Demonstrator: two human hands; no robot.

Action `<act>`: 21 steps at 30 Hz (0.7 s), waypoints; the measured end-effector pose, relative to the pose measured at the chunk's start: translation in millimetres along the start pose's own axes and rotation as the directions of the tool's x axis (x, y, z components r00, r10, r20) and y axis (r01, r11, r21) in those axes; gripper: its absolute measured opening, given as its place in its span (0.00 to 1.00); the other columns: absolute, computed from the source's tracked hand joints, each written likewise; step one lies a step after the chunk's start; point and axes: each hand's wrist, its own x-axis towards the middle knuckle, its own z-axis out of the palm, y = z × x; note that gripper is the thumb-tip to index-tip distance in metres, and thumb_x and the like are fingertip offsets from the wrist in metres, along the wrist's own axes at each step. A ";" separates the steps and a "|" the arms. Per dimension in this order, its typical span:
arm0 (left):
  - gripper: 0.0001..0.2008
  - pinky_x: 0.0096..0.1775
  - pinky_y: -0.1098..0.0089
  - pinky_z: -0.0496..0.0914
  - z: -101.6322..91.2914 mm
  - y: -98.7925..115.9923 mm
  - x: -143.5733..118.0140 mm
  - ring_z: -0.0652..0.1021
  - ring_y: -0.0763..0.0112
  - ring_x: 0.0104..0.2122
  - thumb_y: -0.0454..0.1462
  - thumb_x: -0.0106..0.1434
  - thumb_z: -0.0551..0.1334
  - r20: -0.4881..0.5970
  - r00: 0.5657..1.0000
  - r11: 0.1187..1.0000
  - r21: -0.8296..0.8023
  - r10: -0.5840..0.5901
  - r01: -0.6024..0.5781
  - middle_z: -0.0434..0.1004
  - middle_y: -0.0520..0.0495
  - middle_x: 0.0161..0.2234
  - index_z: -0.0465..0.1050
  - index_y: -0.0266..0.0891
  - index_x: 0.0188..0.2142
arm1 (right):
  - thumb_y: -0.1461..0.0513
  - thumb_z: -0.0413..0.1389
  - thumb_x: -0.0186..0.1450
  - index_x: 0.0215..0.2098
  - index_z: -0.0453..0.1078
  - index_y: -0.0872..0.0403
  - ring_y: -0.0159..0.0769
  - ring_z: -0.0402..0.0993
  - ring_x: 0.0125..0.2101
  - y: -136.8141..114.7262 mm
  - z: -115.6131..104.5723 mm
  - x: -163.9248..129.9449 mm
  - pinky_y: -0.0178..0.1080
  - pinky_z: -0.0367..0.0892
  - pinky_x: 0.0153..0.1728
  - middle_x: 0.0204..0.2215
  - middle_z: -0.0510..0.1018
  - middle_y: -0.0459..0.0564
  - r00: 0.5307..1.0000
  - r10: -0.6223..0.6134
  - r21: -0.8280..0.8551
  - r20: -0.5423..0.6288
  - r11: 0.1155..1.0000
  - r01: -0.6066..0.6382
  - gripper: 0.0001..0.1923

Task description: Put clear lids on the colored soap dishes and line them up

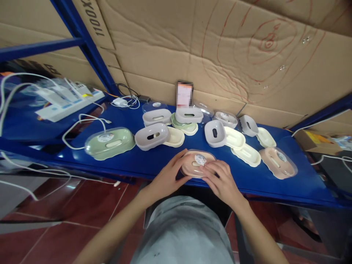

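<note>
Both hands are gripping the pink soap box (197,163) lying between them at the counter (154,167) front edge, long axis running left-right, left hand (168,175) cupping its left end, right hand (221,179) covering its right end.

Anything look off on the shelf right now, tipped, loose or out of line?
Yes. Three grey boxes sit tipped against cream trays rather than flat, and white cables trail loose across the blue shelf. The pink box under the left hand and right hand sits flat; nothing looks spilled or broken.
</note>
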 end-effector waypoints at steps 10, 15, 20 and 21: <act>0.34 0.71 0.49 0.65 0.2 -6.3 1.3 0.65 0.55 0.73 0.37 0.71 0.69 -0.031 0.999 0.998 -0.056 -0.011 0.010 0.62 0.40 0.74 0.60 0.51 0.71 | 0.69 0.50 0.76 0.75 0.60 0.47 0.47 0.59 0.74 0.1 -3.7 0.9 0.64 0.57 0.73 0.70 0.70 0.55 0.990 -0.073 0.021 0.122 0.997 0.071 0.31; 0.35 0.71 0.49 0.64 0.0 -9.2 2.5 0.67 0.54 0.72 0.38 0.67 0.72 -0.019 0.999 0.994 -0.110 -0.031 0.029 0.64 0.41 0.73 0.62 0.52 0.70 | 0.72 0.51 0.75 0.75 0.61 0.48 0.45 0.60 0.74 2.1 5.1 -6.3 0.62 0.53 0.75 0.70 0.71 0.54 0.988 -0.078 -0.124 0.134 0.988 0.094 0.32; 0.37 0.71 0.49 0.64 0.3 -9.7 2.4 0.67 0.54 0.72 0.39 0.67 0.73 -0.015 0.999 0.990 -0.135 -0.039 0.037 0.64 0.42 0.73 0.61 0.52 0.70 | 0.73 0.51 0.73 0.74 0.62 0.50 0.45 0.61 0.73 0.4 0.7 -4.4 0.61 0.51 0.76 0.69 0.72 0.54 0.986 -0.109 -0.135 0.127 0.983 0.126 0.32; 0.37 0.71 0.49 0.64 0.3 -9.5 2.3 0.67 0.54 0.72 0.39 0.66 0.73 -0.013 0.999 0.989 -0.141 -0.042 0.040 0.64 0.42 0.73 0.61 0.52 0.70 | 0.74 0.51 0.73 0.73 0.62 0.50 0.45 0.61 0.73 -0.2 -1.2 -2.9 0.61 0.51 0.76 0.69 0.73 0.54 0.985 -0.111 -0.131 0.128 0.983 0.128 0.33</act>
